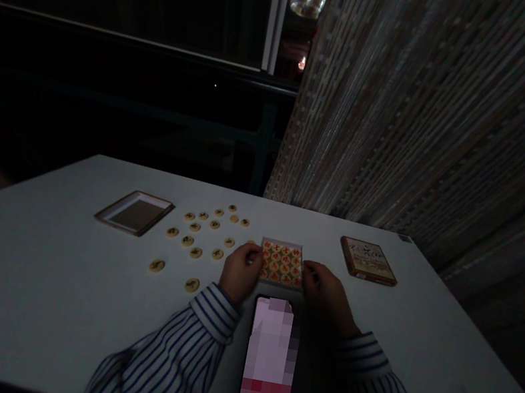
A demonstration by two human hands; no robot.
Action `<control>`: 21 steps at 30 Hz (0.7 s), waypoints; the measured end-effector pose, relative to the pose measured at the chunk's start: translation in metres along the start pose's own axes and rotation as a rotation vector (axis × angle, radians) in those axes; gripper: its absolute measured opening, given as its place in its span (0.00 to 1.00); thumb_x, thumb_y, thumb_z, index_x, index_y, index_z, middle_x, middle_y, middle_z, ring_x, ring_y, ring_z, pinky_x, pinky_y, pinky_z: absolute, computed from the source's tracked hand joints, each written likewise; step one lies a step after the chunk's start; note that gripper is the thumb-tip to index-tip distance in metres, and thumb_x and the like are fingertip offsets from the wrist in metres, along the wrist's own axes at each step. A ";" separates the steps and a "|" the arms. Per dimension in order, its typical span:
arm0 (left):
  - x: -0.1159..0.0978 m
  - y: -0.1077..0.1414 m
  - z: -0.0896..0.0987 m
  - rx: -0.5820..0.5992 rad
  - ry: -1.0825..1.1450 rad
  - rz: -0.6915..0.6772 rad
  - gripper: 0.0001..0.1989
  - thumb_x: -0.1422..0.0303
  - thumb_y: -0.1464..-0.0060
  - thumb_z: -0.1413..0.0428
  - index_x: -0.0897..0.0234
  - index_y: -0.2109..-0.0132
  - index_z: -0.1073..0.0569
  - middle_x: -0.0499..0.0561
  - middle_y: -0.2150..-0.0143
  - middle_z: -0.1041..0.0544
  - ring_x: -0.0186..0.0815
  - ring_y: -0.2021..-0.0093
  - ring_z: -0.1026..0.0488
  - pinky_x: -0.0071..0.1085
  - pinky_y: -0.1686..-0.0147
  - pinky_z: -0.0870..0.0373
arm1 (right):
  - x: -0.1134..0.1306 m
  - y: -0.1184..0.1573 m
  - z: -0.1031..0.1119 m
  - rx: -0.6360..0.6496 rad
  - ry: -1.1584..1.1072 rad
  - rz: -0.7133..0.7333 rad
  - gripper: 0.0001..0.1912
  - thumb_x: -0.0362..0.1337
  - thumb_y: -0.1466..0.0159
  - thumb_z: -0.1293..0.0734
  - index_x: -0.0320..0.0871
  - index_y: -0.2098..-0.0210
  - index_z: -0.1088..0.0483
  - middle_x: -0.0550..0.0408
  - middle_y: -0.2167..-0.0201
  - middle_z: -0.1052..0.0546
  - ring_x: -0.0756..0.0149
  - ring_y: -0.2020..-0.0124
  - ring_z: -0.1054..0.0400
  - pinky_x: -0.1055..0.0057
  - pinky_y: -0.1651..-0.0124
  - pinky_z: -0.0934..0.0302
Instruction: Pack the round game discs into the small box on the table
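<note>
A small square tray (298, 287) sits on the white table, filled with rows of round pieces (281, 264) bearing red characters. At its left edge is my left hand (241, 270), fingers curled in a pinch against the side. My right hand (328, 295) holds the right edge between thumb and fingers. Round wooden pieces with dark characters (196, 252) lie scattered to the left of my left hand; one partly shows behind it.
An open shallow box (138, 213) rests on the table (51, 268) at the left, and a printed box lid (369, 261) at the right. A lit phone (268, 353) lies between my forearms. Beaded strings (386, 96) hang behind the table.
</note>
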State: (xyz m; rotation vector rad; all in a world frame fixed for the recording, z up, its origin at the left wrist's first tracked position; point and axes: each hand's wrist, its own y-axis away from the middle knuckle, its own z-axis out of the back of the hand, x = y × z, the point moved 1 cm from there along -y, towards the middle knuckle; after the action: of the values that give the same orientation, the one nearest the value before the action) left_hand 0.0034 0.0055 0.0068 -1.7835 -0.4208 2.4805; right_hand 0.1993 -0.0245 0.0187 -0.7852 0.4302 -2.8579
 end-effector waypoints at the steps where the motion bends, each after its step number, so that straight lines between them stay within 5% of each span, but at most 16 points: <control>1: 0.000 0.001 0.000 0.001 -0.008 0.001 0.09 0.68 0.52 0.50 0.66 0.65 0.27 0.52 0.68 0.24 0.34 0.67 0.28 0.30 0.64 0.33 | 0.000 0.000 0.000 -0.002 0.002 -0.002 0.17 0.38 0.37 0.46 0.39 0.54 0.33 0.48 0.57 0.27 0.63 0.57 0.33 0.68 0.56 0.40; 21: 0.015 0.007 0.003 -0.070 -0.037 -0.053 0.10 0.64 0.52 0.48 0.66 0.67 0.27 0.51 0.70 0.25 0.34 0.68 0.29 0.30 0.65 0.33 | -0.007 -0.004 -0.006 -0.109 -0.064 0.067 0.13 0.34 0.37 0.45 0.39 0.61 0.31 0.49 0.63 0.26 0.64 0.61 0.33 0.68 0.57 0.40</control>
State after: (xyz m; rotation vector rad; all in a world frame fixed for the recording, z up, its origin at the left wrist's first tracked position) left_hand -0.0037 0.0008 -0.0078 -1.7289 -0.5567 2.4961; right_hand 0.2019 -0.0176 0.0122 -0.8606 0.5967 -2.7583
